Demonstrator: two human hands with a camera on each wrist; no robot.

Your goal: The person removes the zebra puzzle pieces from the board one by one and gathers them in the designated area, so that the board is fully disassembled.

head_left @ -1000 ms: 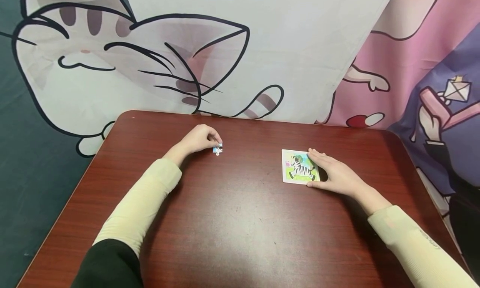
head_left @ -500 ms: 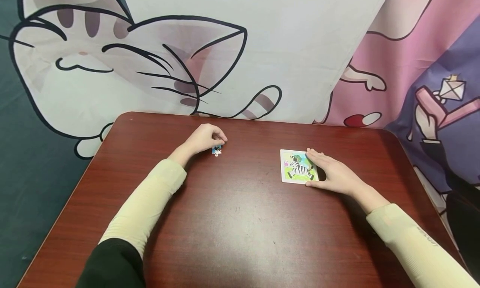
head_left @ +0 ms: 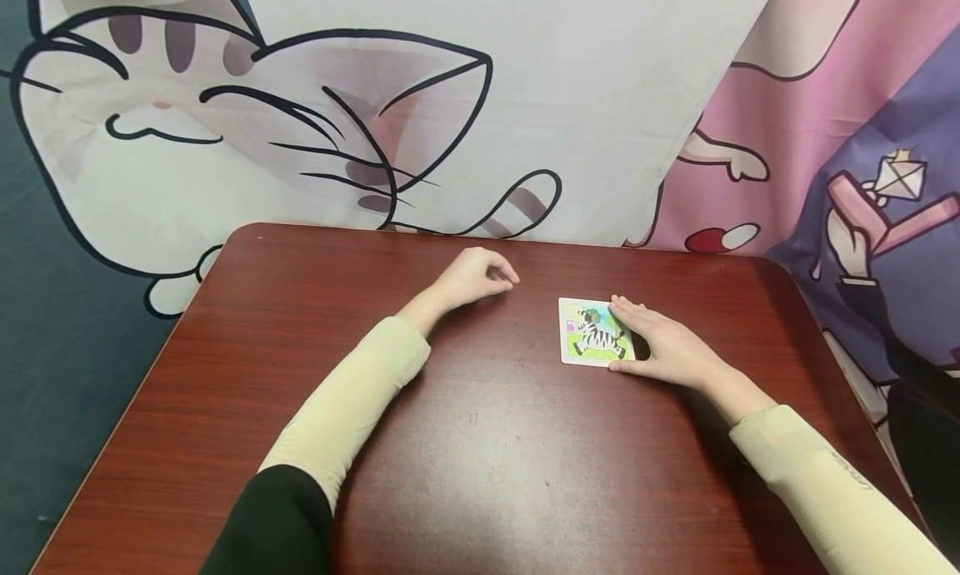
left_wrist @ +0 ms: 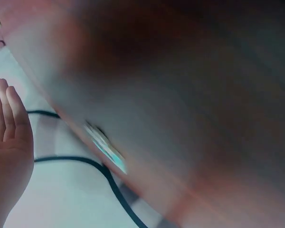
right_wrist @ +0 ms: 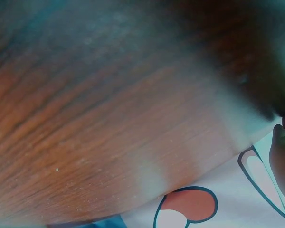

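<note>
In the head view my left hand (head_left: 476,275) is above the far middle of the table, fingers loosely curled, with nothing showing between them. The small blue and white jigsaw piece seen there earlier is out of sight, its old spot covered by my wrist. My right hand (head_left: 667,346) rests at the right side of a white-edged zebra picture card (head_left: 592,333). Its fingers are straight, the thumb low and the fingers high along the card. The card lies flat, to the right of my left hand. A thin flat thing with a teal patch (left_wrist: 107,148) shows blurred in the left wrist view.
A dark red wooden table (head_left: 480,450) spreads out under both arms. Behind its far edge hangs a white cloth (head_left: 600,100) printed with a cat, and a pink and purple one (head_left: 810,142) beside it. A dark shape (head_left: 922,467) stands at the right edge.
My left hand has slid right, away from where the jigsaw piece lay, towards the zebra card. The piece is now out of sight. My right hand stays at the card.
</note>
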